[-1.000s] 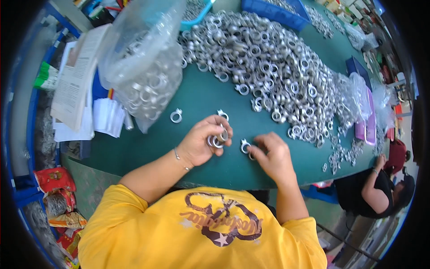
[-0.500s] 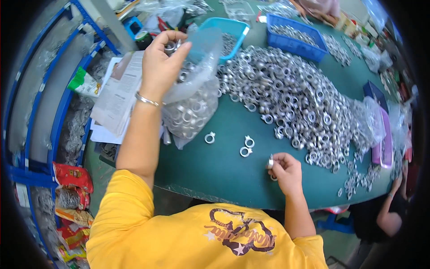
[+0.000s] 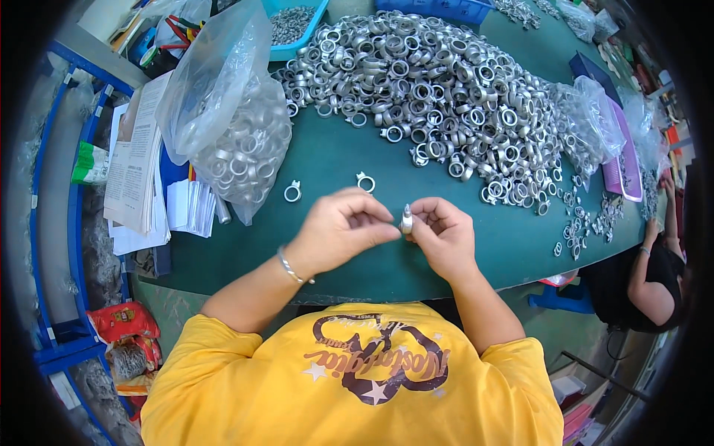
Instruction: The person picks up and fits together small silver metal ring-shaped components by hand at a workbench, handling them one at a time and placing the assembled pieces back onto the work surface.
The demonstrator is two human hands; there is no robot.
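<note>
Short-sleeved yellow printed shirt (image 3: 297, 401), silver bangle (image 3: 288, 267)

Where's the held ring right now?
In the head view, just right of centre, the ring is pinched in the right hand, close beside the left hand, over the green table.

Worktable (image 3: 327, 149): green
Metal rings (image 3: 424, 93): silver-grey
Tub (image 3: 291, 52): turquoise
Crate (image 3: 446, 11): blue
Basket (image 3: 613, 177) toward worktable's right edge: purple
T-shirt (image 3: 297, 401): yellow, brown print (image 3: 413, 385), white stars (image 3: 375, 392)

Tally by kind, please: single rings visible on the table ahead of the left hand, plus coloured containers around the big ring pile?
Single rings: 2
Turquoise bin: 1
Blue bin: 1
Purple basket: 1
Navy box: 1
Total: 6
</note>
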